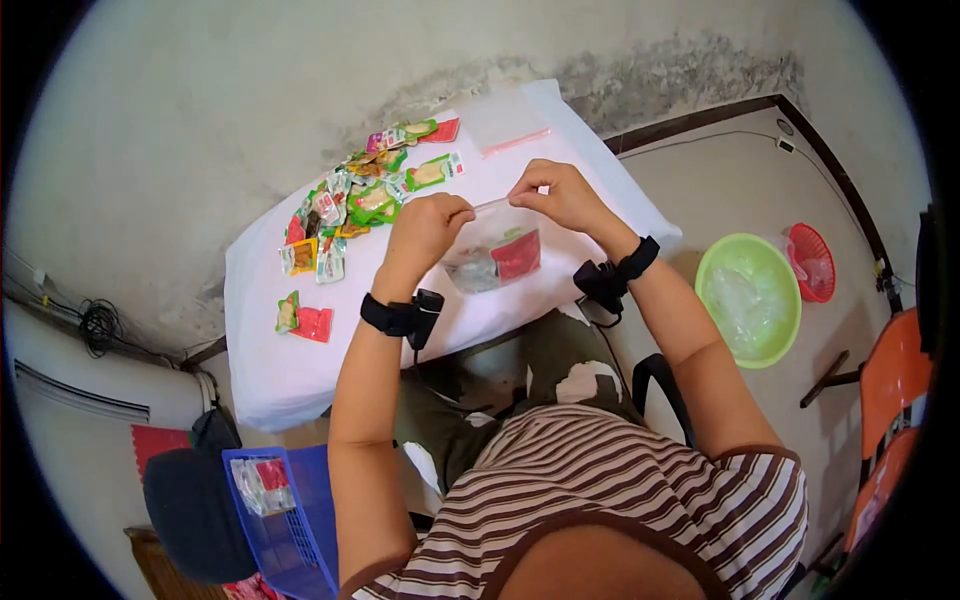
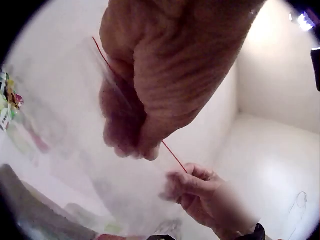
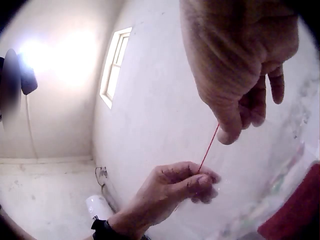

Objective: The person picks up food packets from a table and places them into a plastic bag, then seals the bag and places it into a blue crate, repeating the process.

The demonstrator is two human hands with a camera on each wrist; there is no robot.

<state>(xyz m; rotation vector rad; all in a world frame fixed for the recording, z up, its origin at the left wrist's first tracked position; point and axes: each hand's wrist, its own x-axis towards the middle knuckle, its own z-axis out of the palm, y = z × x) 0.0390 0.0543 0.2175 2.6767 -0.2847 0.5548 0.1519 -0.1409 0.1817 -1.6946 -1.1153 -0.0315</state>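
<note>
A clear zip bag [image 1: 492, 256] with red and silver packets inside hangs between my two hands, over the near part of the white-covered table. My left hand [image 1: 428, 232] pinches one end of its top edge, and my right hand [image 1: 562, 196] pinches the other end. In the right wrist view the bag's red zip line [image 3: 209, 147] runs taut from one hand's thumb to the other's. The left wrist view has my left hand [image 2: 165, 75] large in front, covering part of the strip.
A pile of snack packets [image 1: 372, 200] covers the table's far left, with a separate pair [image 1: 304, 318] nearer me. Flat clear bags [image 1: 505, 120] lie at the back. A green basin [image 1: 748, 345] and red basket [image 1: 812, 262] stand right; a blue crate [image 1: 310, 480] holds a filled bag.
</note>
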